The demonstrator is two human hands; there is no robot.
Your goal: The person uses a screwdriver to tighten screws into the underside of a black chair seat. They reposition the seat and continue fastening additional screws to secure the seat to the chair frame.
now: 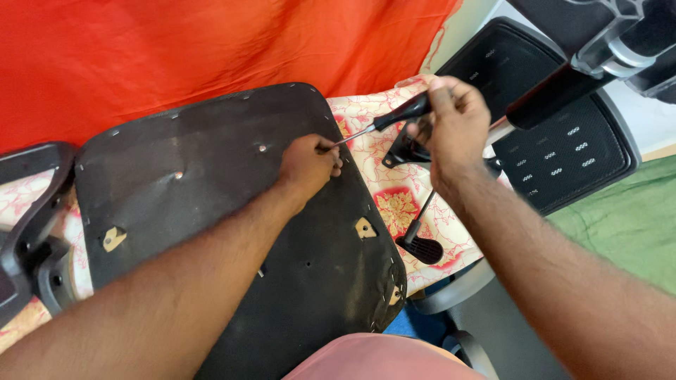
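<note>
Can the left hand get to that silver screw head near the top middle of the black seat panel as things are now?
Probably yes. The screw head sits bare on the black seat panel, close beside the left hand, with nothing lying between them. That hand is busy, though, pinching the screwdriver tip.

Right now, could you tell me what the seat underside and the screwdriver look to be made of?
Seat underside: thin black fabric, matte and scuffed, probably over board that shows tan through tears. Screwdriver: shiny, likely steel shaft; black handle, probably plastic or rubber.
</note>
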